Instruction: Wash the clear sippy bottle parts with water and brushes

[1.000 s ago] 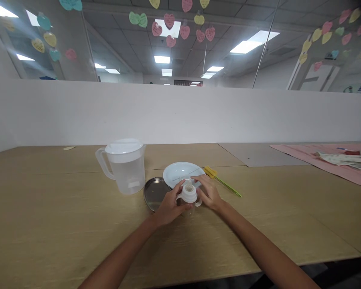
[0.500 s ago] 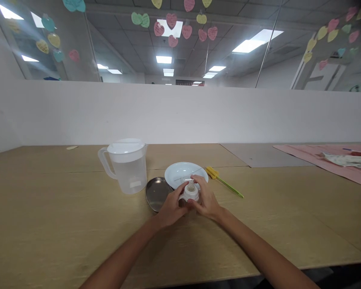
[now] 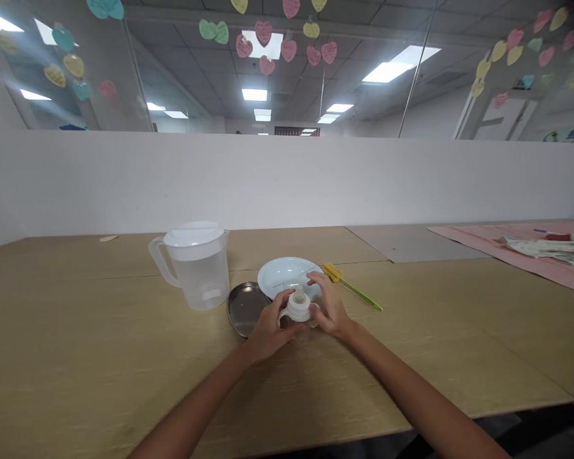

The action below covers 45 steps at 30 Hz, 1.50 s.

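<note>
Beside the shallow metal dish, the left hand clasps a clear, white-collared bottle, the right hand spread alongside.

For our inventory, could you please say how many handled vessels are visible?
2: the pitcher, left of the metal tray; the bottle, between the left hand and right hand.
</note>
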### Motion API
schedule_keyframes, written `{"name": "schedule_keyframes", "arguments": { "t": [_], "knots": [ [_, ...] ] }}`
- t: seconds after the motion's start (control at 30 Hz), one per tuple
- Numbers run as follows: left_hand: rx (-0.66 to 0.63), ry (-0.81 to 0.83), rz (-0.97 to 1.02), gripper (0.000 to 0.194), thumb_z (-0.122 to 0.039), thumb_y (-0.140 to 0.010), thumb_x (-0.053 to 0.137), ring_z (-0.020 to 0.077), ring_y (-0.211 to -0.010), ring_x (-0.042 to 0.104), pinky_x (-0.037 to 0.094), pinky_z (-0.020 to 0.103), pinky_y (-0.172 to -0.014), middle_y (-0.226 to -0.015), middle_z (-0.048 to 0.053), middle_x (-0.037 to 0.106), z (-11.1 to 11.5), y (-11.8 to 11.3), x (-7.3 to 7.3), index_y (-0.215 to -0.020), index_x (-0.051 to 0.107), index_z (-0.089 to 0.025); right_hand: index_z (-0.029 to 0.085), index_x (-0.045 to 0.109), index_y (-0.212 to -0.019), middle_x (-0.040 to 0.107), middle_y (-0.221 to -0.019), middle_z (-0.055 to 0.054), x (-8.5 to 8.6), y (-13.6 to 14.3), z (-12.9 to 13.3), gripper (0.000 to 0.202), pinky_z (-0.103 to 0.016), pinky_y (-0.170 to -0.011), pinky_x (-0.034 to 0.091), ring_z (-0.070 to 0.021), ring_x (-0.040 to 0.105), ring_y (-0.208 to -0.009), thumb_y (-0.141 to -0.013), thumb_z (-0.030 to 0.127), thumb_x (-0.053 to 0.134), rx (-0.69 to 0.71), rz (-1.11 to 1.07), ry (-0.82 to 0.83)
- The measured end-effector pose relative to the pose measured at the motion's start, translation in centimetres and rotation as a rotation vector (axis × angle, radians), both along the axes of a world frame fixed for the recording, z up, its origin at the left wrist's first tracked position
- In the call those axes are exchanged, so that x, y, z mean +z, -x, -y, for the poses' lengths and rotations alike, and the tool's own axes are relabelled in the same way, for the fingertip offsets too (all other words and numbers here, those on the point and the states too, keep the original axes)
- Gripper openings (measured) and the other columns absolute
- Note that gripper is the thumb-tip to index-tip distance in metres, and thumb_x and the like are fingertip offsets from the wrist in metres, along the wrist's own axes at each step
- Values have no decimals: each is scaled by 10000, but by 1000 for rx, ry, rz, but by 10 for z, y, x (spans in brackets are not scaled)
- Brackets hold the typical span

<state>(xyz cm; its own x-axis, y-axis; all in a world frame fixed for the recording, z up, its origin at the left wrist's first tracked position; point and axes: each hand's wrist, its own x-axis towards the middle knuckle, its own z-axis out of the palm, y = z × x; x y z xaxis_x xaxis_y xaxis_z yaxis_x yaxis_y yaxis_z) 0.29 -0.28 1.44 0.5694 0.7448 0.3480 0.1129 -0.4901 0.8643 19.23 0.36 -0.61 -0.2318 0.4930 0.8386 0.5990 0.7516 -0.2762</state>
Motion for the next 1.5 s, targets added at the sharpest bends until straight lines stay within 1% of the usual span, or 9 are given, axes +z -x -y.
{"name": "schedule_keyframes", "arguments": {
  "t": [0.17, 0.43, 0.6, 0.73, 0.87, 1.0, 1.17, 1.33, 1.5],
  "knots": [
    [-16, 1, 1, 665, -379, -701, 648, 172, -873, 550, 458, 259, -688, -1138, 70, 559, -2, 0, -2, -1269, 342, -218, 191, 248, -1310, 408, -1214, -132, -2, -4, -5, 523, -465, -896, 376, -223, 484, -966, -828, 308, 414, -140, -106, 7],
    [1, 8, -28, 675, -353, -705, 646, 162, -816, 566, 465, 267, -678, -1126, 65, 562, -1, 1, -1, -1290, 334, -226, 173, 249, -1313, 423, -1209, -136, 2, 7, 7, 578, -453, -907, 380, -243, 473, -1022, -805, 347, 463, 23, -3, 38],
    [-6, -6, -42, 708, -381, -696, 655, 200, -938, 556, 455, 299, -771, -1177, 82, 551, -2, 2, 0, -1298, 324, -211, 180, 288, -1304, 466, -1161, -123, -2, 2, -1, 452, -437, -887, 391, -218, 487, -995, -870, 295, 336, -93, -107, 55],
    [-25, -44, 0, 699, -376, -705, 650, 227, -1071, 505, 423, 318, -859, -1235, 92, 520, -3, 2, 0, -1300, 327, -202, 187, 377, -1254, 537, -1030, -88, -1, 0, -3, 387, -406, -881, 391, -201, 504, -960, -898, 312, 289, -138, -134, 108],
    [-8, -19, -35, 704, -373, -713, 637, 196, -917, 560, 461, 296, -747, -1182, 81, 550, -2, 2, -1, -1314, 309, -209, 184, 442, -1206, 575, -1004, -89, 5, 7, 5, 394, -398, -864, 395, -217, 510, -961, -887, 388, 336, -73, -42, 155],
    [7, -17, -43, 688, -349, -714, 633, 176, -882, 558, 464, 296, -741, -1178, 60, 543, -1, 2, 0, -1312, 315, -222, 190, 520, -1108, 594, -1039, -104, 8, 13, 8, 375, -406, -845, 404, -241, 514, -958, -832, 436, 458, -58, -6, 203],
    [64, -29, -98, 756, -399, -691, 652, 202, -918, 554, 458, 315, -765, -1180, 79, 544, -1, 3, 0, -1334, 297, -220, 184, 580, -1017, 616, -954, -70, 12, 13, 5, 356, -368, -804, 437, -211, 547, -869, -798, 456, 509, -14, -213, 365],
    [37, -33, -77, 761, -415, -699, 644, 209, -956, 557, 446, 318, -804, -1171, 89, 558, -1, 3, 0, -1339, 289, -206, 182, 602, -964, 621, -900, -44, 18, 15, 2, 336, -321, -753, 464, -184, 563, -826, -764, 448, 562, 211, -496, 523],
    [2, -51, -65, 743, -423, -710, 636, 205, -981, 555, 436, 318, -828, -1194, 89, 553, -1, 3, 1, -1332, 291, -206, 167, 607, -971, 608, -718, -17, 23, 14, 0, 365, -268, -610, 461, -128, 543, -618, -714, 424, 631, 385, -800, 639]
  ]
}}
